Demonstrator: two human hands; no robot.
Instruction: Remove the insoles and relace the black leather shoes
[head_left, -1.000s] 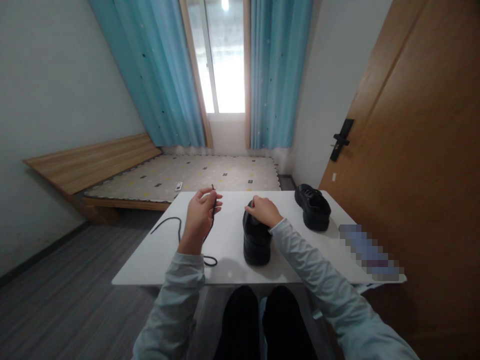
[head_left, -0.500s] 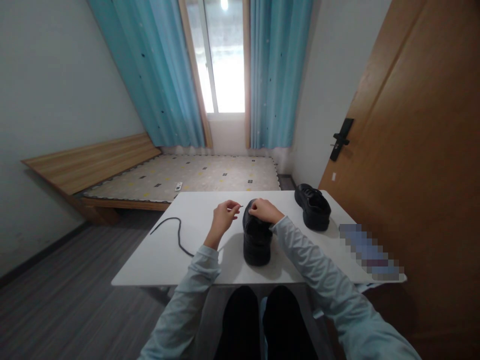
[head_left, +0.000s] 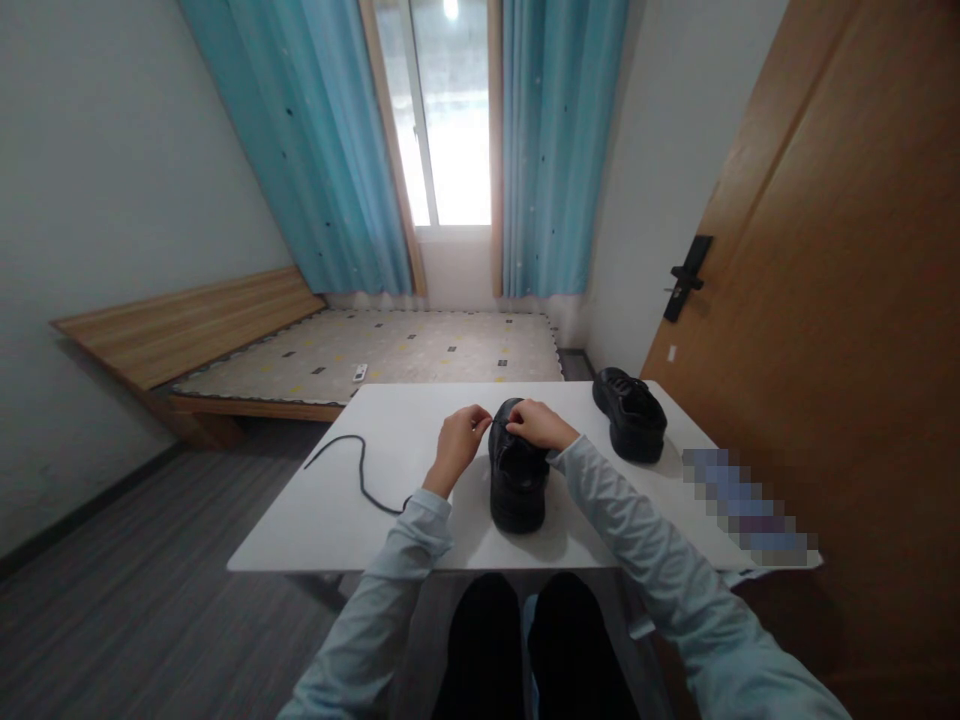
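A black lace-up shoe (head_left: 517,500) stands on the white table (head_left: 300,530) in front of me, its toe pointing away. My left hand (head_left: 463,440) is at the left side of its front part, thumb and finger pinched on the end of a thin dark shoelace, which barely shows between the fingertips. From the right, my right hand (head_left: 541,424) reaches over the shoe, with its fingers closed on the upper near the eyelets. What exactly lies under those fingertips is hidden. A dark shoelace (head_left: 363,470) lies curved on the table, running in behind my left forearm.
A second black shoe (head_left: 631,415) stands at the table's back right. Along the right edge lies a pixelated flat item (head_left: 750,505). Beyond the table is a bed (head_left: 420,345) with a white remote (head_left: 360,373) on it. A wooden door (head_left: 840,300) is on the right.
My left hand has moved right, bringing the lace end up to the shoe's side. My right hand stays on the shoe with a slight shift of its fingers.
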